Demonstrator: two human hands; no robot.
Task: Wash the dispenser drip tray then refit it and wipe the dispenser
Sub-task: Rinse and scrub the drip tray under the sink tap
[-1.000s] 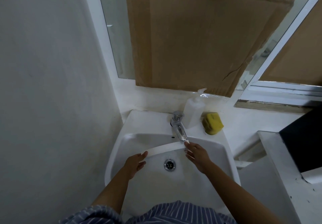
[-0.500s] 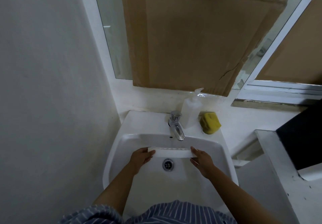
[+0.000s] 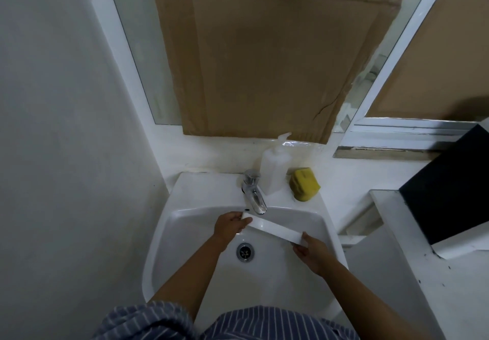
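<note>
A: Head view, where's the tray?
B: White drip tray (image 3: 275,228) is over the sink (image 3: 158,236), held at both ends. Slanted: left end up near the tap (image 3: 253,193), right end lower, toward the sink's right wall.

A: Hands?
B: Left hand (image 3: 229,226) grips the tray's left end, fingers curled round it, just under the spout. Right hand (image 3: 312,253) holds the right end, thumb on top, fingers below the edge.

A: Water running?
B: Can't tell. No clear stream visible. Tray's top face looks shiny under the spout.

A: Rest of the sink?
B: Drain (image 3: 245,252) sits below the tray, between the two forearms. White pump bottle (image 3: 274,166) stands on the back ledge just right of the tap. Yellow sponge (image 3: 303,184) lies beside the bottle, on its right.

A: Background?
B: Cardboard sheet (image 3: 264,62) covers the window behind the sink. Grey wall on the left. Striped blue sleeve (image 3: 148,321) at the bottom edge.
</note>
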